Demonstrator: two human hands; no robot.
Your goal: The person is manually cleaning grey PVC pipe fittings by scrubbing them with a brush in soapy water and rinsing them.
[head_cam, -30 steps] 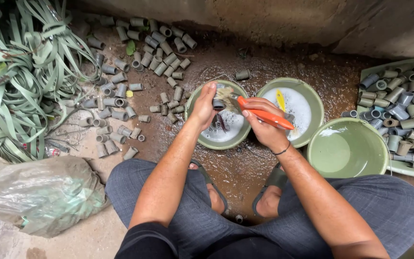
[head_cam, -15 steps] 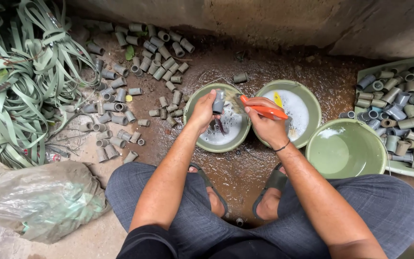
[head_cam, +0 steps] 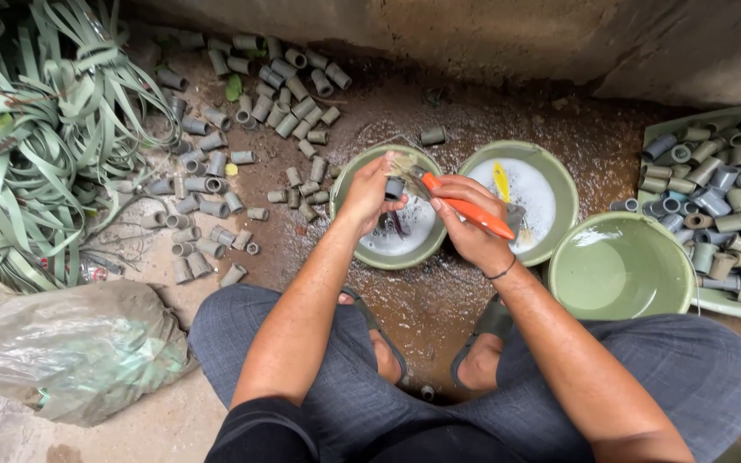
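Far left of the left bowl (head_cam: 349,184): heap of flat grey-green strips (head_cam: 36,146), limp and ribbon-like; below it a crumpled translucent bag (head_cam: 62,347). Between strips and bowl: scatter of short grey tubes (head_cam: 242,120), matt, hollow, lying on wet brown ground. Over the bowl: left hand (head_cam: 369,195), fingers curled closed around one tube (head_cam: 394,187), held just above the soapy water; tube's long axis roughly upright, open end toward the brush. Right hand (head_cam: 466,225), fist closed on orange brush handle (head_cam: 466,214); handle runs down-right to up-left, bristles (head_cam: 406,169) touching the tube top. Brush comes at the tube from its right; left hand nearer the tube. Right of the bowl: second bowl (head_cam: 559,167) with foam, a third (head_cam: 619,270) with plain water, then a tray (head_cam: 731,300) of more tubes
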